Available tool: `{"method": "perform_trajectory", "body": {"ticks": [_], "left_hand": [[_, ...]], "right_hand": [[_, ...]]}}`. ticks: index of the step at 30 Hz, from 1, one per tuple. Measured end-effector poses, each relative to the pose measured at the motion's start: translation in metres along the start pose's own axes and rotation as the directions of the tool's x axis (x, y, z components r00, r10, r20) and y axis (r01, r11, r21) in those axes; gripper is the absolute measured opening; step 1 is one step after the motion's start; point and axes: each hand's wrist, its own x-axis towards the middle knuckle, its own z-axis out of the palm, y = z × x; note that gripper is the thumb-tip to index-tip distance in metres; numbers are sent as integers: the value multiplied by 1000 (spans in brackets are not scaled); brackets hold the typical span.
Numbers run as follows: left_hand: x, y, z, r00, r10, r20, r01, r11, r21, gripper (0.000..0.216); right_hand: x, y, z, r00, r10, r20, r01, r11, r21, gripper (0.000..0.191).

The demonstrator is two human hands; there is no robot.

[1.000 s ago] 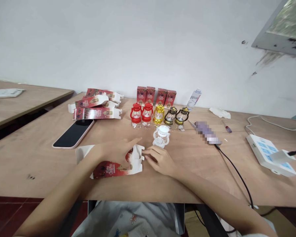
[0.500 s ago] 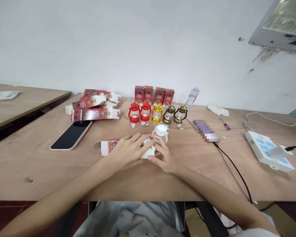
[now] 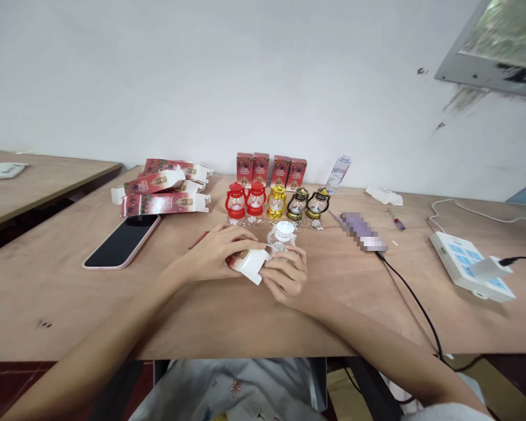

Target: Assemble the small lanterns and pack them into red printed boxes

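Observation:
A small red-and-white cardboard box [image 3: 251, 264] is held between my hands above the table's near half, its white end flaps pointing right. My left hand [image 3: 214, 254] is closed around the box's body, thumb underneath and fingers over the top. With curled fingers, my right hand [image 3: 287, 276] grips the white flaps at the open end. Just behind that hand stands a white miniature lantern [image 3: 283, 235], its lower part partly hidden by the fingers. Whether anything lies inside the box is not visible.
Two red lanterns [image 3: 245, 202], one gold lantern [image 3: 276, 203] and two bronze lanterns [image 3: 307, 204] stand in a row. Behind are several upright red boxes [image 3: 270, 171]. Flattened boxes [image 3: 164, 203] and a phone [image 3: 121, 242] lie left; a power strip [image 3: 469, 263] is right.
The box has been lifted off the table and tilted, its flapped end turned toward the right. My left hand has shifted left along it, and my right fingers have curled onto the flaps.

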Motion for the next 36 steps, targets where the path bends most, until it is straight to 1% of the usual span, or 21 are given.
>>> {"method": "perform_trajectory", "body": {"ticks": [1, 3, 7, 9, 11, 16, 20, 23, 25, 29, 31, 36], "left_hand": [[-1, -2, 3, 999, 4, -32, -4, 1000, -4, 38], [-3, -4, 7, 997, 16, -71, -17, 1000, -14, 43], [-6, -2, 14, 995, 49, -85, -52, 998, -35, 63], [-8, -1, 20, 991, 75, -110, -77, 997, -18, 64], [-9, 0, 28, 982, 93, -165, -91, 996, 20, 62], [-12, 2, 43, 940, 107, -324, -73, 991, 115, 57], [-12, 4, 44, 888, 137, -439, -71, 984, 163, 56], [-13, 3, 44, 848, 149, -509, -61, 981, 185, 51], [-15, 2, 44, 839, 141, -525, -37, 978, 203, 45], [-17, -2, 47, 857, 116, -502, 8, 971, 238, 37], [-18, -3, 49, 858, 110, -501, 22, 968, 251, 37], [-16, -5, 49, 828, 167, -535, -1, 955, 297, 44]], "right_hand": [[0, 1, 1, 1000, -21, 13, 21, 1000, -7, 23], [0, 2, 2, 998, -57, 19, 57, 998, -2, 24], [-1, 3, 2, 997, -71, 19, 71, 997, 33, 32], [-1, 3, 2, 997, -61, 41, 60, 997, 46, 36], [-1, 5, 1, 996, -72, 46, 70, 997, 45, 37], [3, 5, -1, 989, -145, 29, 145, 989, -23, 31], [5, 1, -3, 995, -102, 1, 102, 995, -23, 26], [5, -1, -4, 998, -67, 14, 67, 998, 4, 24], [4, -2, -4, 997, -66, 27, 65, 998, 5, 20], [3, -1, -4, 997, -48, 58, 47, 999, 29, 19], [3, 0, -4, 998, -43, 53, 41, 998, 50, 18], [4, 0, -2, 996, -86, -1, 86, 994, 64, 10]]}}
